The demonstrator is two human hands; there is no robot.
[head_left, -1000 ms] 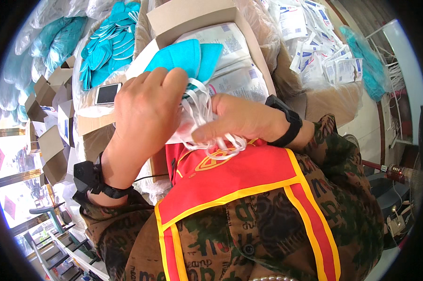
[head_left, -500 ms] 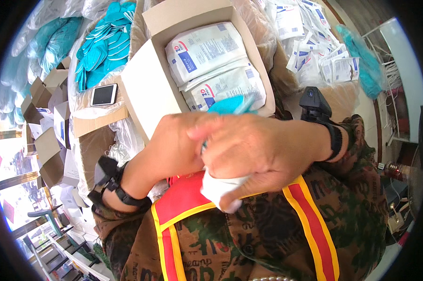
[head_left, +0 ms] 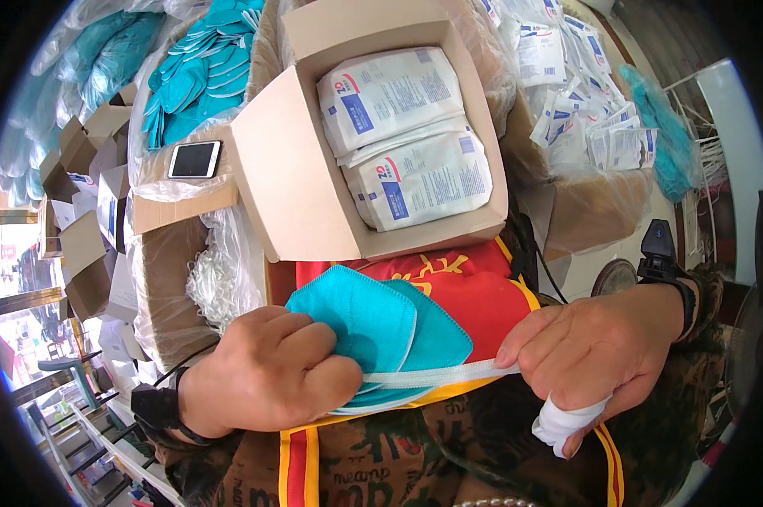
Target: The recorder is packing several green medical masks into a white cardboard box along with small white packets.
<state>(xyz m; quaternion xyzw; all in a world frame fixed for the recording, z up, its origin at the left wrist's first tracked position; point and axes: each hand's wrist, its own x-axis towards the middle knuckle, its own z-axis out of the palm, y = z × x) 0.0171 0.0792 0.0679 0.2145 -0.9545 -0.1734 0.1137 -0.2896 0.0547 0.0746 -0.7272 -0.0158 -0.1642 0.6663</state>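
Observation:
My left hand (head_left: 271,372) is closed on a small stack of teal folded face masks (head_left: 356,308) with pale stitched edges, lying over the red apron on my lap. A flat white elastic strap (head_left: 436,375) runs taut across the masks from the left hand to my right hand (head_left: 588,355), which pinches its far end between thumb and fingers. White wrapping (head_left: 567,422) covers a finger of the right hand. Just beyond the masks stands an open carton (head_left: 314,241) with white printed packets (head_left: 419,177) inside.
A plastic-lined box of teal masks (head_left: 187,93) stands at the far left, with a phone (head_left: 194,160) on its edge. White straps (head_left: 221,283) hang in plastic below. Loose packets (head_left: 567,110) fill a box at the far right. Empty cartons (head_left: 90,253) are stacked left.
My hands were crossed together before the carton and are now apart. The right hand has moved right, drawing the strap out; the masks have come lower, into full view.

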